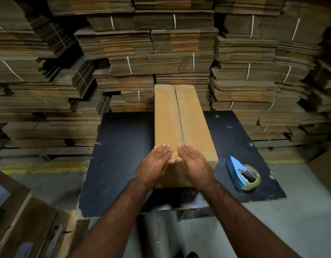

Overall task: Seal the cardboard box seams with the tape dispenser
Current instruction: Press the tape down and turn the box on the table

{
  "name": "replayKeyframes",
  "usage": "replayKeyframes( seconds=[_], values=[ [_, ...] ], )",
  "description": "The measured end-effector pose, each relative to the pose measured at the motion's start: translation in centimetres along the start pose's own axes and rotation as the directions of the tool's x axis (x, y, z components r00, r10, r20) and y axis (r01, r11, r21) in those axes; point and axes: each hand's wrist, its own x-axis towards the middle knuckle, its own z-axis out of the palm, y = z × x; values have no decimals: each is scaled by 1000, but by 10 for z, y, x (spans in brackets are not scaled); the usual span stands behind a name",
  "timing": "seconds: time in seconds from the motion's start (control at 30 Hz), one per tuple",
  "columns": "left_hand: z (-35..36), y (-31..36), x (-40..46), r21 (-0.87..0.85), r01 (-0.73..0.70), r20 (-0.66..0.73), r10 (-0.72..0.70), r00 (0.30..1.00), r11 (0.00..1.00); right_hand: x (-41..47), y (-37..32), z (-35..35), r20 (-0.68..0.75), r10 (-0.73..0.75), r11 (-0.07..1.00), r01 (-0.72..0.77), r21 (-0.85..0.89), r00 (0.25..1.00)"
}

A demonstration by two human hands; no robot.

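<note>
My left hand (155,165) and right hand (194,164), fingers straight and together, press the taped cardboard box (179,116) at mid-worktop (122,146); tape dispenser (242,173) near the right edge.

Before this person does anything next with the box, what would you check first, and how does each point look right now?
1. Box sits flat on the table: ok.
2. Top flaps closed, seam meeting: ok.
3. Tape over the seam: looks glossy, cannot tell if it runs the full length.
4. Left hand and right hand pressing flat on the near end: ok.
5. Tape dispenser within reach, on the table right of the box: ok.
</note>
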Motion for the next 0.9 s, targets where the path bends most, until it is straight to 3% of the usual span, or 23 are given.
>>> replayKeyframes(
  seconds=[0.23,0.33,0.43,0.53,0.67,0.77,0.83,0.9],
  values=[
    [-6,10,-12,-36,-46,59,48,997,998,-18,14,-3,6,-136,989,135,59,991],
    [-3,12,-9,-62,-4,22,5,1000,998,-17,21,-9,-30,-76,997,77,29,997],
    [4,15,-2,25,8,42,-9,999,1000,-15,30,-5,-45,-89,994,86,-71,995],
    [1,20,3,57,14,90,-20,996,998,-10,31,-4,-33,-104,994,103,-42,994],
    [-3,18,12,-44,82,146,-75,987,996,2,21,-8,-40,-73,997,73,8,997],
    [0,17,13,-47,93,81,-89,993,995,8,28,-10,-26,-9,998,11,56,1000],
    [4,20,16,-18,96,63,-95,993,995,6,35,-7,45,42,999,-44,24,998],
    [9,22,14,24,88,28,-89,996,996,0,36,0,16,22,1000,-22,-15,1000]
  ],
)
